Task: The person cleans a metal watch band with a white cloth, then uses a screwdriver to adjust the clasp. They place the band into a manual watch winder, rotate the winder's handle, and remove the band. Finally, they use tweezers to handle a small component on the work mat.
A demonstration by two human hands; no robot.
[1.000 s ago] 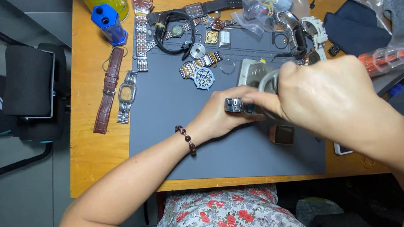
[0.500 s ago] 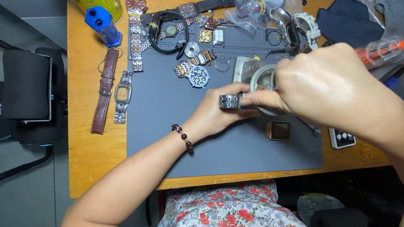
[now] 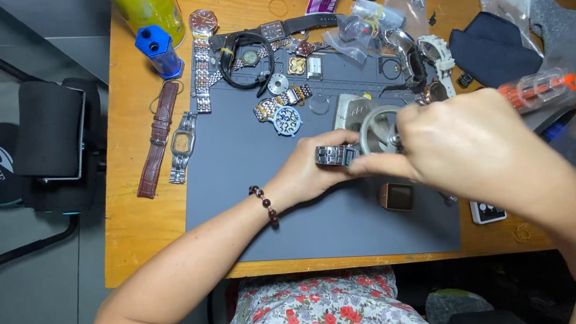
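Observation:
Over the grey work mat (image 3: 250, 208), my left hand (image 3: 310, 174) pinches a metal link watch band (image 3: 336, 154) by its end. My right hand (image 3: 466, 145) closes over the other side of the same watch and a round metal ring-shaped tool (image 3: 378, 129) that pokes out above my fingers. What lies under the right palm is hidden. A small square gold watch case (image 3: 397, 196) rests on the mat just below my hands.
Several watches, straps and dials lie along the mat's top: a brown leather strap (image 3: 158, 139), a silver watch (image 3: 182, 145), a blue sharpener-like block (image 3: 158, 51), a yellow can (image 3: 147, 10). Plastic bags, a dark cloth (image 3: 492, 51) and an orange-capped tube (image 3: 538, 88) crowd the right.
Both hands have shifted slightly up the mat with the watch band. The gold watch case, partly covered before, now lies clear below them.

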